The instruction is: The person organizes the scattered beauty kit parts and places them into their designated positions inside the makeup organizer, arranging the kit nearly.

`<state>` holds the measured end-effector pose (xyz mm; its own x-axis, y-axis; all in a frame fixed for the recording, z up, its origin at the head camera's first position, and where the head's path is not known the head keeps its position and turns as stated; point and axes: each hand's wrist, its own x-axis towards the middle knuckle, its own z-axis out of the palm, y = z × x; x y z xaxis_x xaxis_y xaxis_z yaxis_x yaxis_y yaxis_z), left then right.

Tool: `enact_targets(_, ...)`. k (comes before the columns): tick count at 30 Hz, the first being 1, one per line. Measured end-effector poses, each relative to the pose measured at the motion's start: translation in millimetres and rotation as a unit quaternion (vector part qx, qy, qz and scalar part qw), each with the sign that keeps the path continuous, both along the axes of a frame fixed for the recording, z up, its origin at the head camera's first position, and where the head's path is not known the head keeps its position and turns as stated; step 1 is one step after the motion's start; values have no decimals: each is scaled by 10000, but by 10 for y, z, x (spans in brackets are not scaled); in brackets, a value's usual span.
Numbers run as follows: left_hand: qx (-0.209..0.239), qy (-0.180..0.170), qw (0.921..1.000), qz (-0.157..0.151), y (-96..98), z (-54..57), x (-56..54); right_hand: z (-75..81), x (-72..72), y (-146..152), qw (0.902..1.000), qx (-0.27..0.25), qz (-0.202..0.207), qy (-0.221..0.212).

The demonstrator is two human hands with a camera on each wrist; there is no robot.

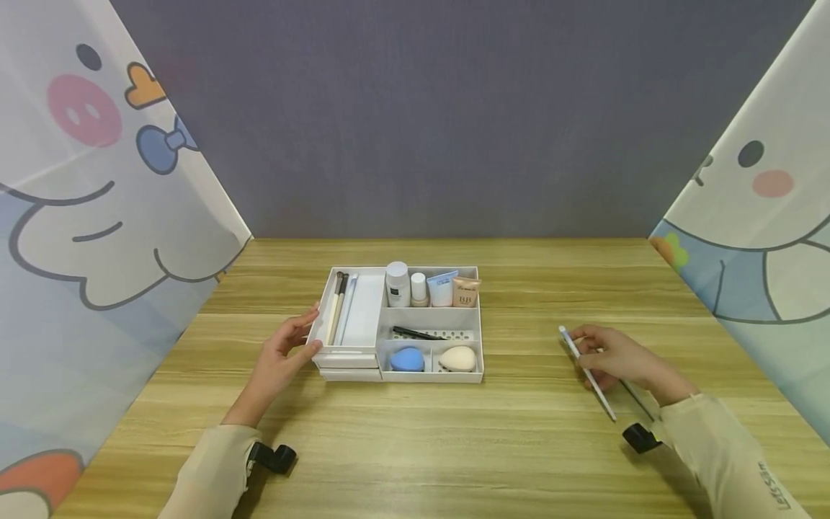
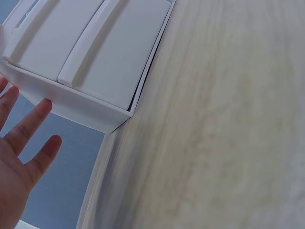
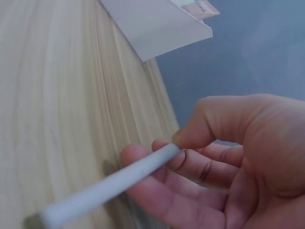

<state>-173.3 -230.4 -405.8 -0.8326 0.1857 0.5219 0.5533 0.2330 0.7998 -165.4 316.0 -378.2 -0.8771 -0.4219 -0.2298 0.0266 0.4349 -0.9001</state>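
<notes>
A slim white pen-like stick (image 1: 591,376), seen close up with a darkish tip in the right wrist view, is pinched between the thumb and fingers of my right hand (image 1: 612,355). It slants over the table to the right of a white organizer (image 1: 430,377). My left hand (image 1: 285,353) rests at the organizer's left side, thumb by the front corner; in the left wrist view its fingers (image 2: 34,125) are spread along the side wall. Two dark-tipped makeup brushes (image 1: 336,308) and a pale stick (image 1: 347,310) lie in the left compartment.
At the organizer's back stand a white bottle (image 1: 398,285), a smaller bottle (image 1: 418,290), a blue-white tube (image 1: 442,290) and a beige tube (image 1: 465,292). A black pen (image 1: 415,333) lies midway. In front sit a blue sponge (image 1: 407,360) and a cream sponge (image 1: 457,359).
</notes>
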Motion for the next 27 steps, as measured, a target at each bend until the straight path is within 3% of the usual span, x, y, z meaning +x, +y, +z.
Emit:
enact_targets(9,26,28,10000,19,2,3,12,-112,-45,-3,9952,-942,217,-169)
enact_targets(16,-55,34,10000,38,-8,-14,1,-201,-79,-25,9722,-2204,485,-628)
enact_targets(27,-76,12,10000,43,0,-10,-6,-359,-125,-183,9449,-3067,588,-982)
